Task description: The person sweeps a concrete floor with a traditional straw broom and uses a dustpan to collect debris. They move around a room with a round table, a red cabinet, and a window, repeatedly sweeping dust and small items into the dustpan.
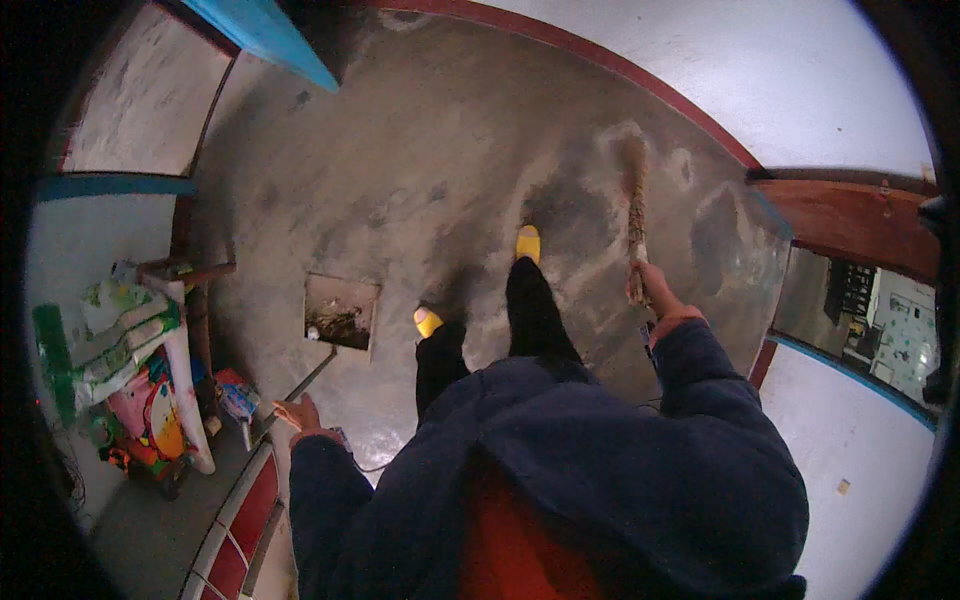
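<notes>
On the left, my left hand [296, 410] is closed round the long dark handle of a dustpan [366, 322]. The square pan rests on the floor to the left of my feet, with dark debris and a small pale piece inside. My right hand [655, 288] grips a short straw broom [637, 212] near its lower end in the picture. The broom points away from me, and its blurred brown far end is over the floor beside pale smears and dark patches.
My yellow-toed shoes [528, 242] stand on the stained concrete floor [400, 150]. Bags and colourful items are piled on a stand [195, 390] at the left, by a red-tiled ledge [252, 498]. A blue door edge [270, 40] juts in at the far left; a doorway opens at right.
</notes>
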`<action>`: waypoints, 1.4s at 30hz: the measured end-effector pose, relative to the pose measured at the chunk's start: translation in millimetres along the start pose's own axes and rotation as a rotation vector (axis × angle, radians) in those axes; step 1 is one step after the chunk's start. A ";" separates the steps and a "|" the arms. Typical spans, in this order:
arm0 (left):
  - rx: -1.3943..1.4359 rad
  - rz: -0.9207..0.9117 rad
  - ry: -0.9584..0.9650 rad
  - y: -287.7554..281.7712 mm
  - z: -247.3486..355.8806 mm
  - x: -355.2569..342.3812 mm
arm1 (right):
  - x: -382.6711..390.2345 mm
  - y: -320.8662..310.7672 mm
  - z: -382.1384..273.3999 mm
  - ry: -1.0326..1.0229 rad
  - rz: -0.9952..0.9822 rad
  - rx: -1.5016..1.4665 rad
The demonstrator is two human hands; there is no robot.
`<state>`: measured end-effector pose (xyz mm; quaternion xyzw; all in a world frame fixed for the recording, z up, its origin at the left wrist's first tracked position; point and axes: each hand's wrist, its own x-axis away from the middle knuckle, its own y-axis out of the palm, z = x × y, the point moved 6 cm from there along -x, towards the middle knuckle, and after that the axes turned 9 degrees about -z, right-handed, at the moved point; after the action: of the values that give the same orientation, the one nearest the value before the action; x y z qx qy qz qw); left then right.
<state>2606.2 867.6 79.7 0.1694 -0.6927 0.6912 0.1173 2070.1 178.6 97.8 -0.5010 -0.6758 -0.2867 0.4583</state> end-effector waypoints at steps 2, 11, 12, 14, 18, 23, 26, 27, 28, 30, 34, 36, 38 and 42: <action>0.179 0.001 -0.016 1.4 31.2 31.0 | -37.5 -37.0 -41.6 0.005 0.042 -0.112; 0.050 -0.212 -0.147 -5.6 165.7 137.2 | -159.0 -136.6 -235.6 -0.137 0.141 -0.132; 0.055 -0.216 -0.157 -4.6 174.5 147.2 | -171.5 -134.1 -256.0 -0.179 0.171 -0.072; 0.048 -0.242 -0.190 -5.0 182.9 164.5 | -195.7 -114.4 -284.9 -0.189 0.054 0.028; -0.005 -0.276 -0.228 -15.9 191.4 180.4 | -227.7 -53.7 -303.1 -0.113 -0.059 0.415; 0.055 -0.244 -0.207 -11.7 204.7 186.9 | -236.2 42.1 -268.0 -0.350 -0.082 0.849; 0.052 -0.206 -0.182 -1.2 203.6 189.0 | -190.7 55.4 -197.5 -0.309 -0.098 1.034; 0.055 -0.185 -0.177 2.8 202.2 188.3 | -175.5 55.0 -177.3 -0.256 -0.172 1.105; 0.035 -0.197 -0.214 6.8 196.1 188.9 | -158.8 54.3 -158.4 -0.223 -0.257 1.163; 0.032 -0.173 -0.188 10.4 191.3 183.6 | -120.6 50.1 -128.9 -0.262 -0.375 1.305; -0.031 -0.186 -0.153 15.0 188.6 169.7 | -62.9 37.6 -99.6 -0.248 -0.512 1.339; 0.042 -0.112 -0.093 12.5 195.5 160.0 | -43.7 19.4 -93.9 -0.156 -0.541 1.170; 0.015 -0.168 -0.094 15.6 201.7 144.0 | -27.5 -1.9 -92.4 -0.228 -0.452 1.152; -0.009 -0.168 -0.004 13.7 208.3 118.9 | -4.4 -53.6 -54.1 -0.181 -0.319 0.719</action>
<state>2506.9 651.0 110.7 0.2278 -0.6794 0.6755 0.1741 2038.0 113.1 120.2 -0.2209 -0.8399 -0.0543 0.4928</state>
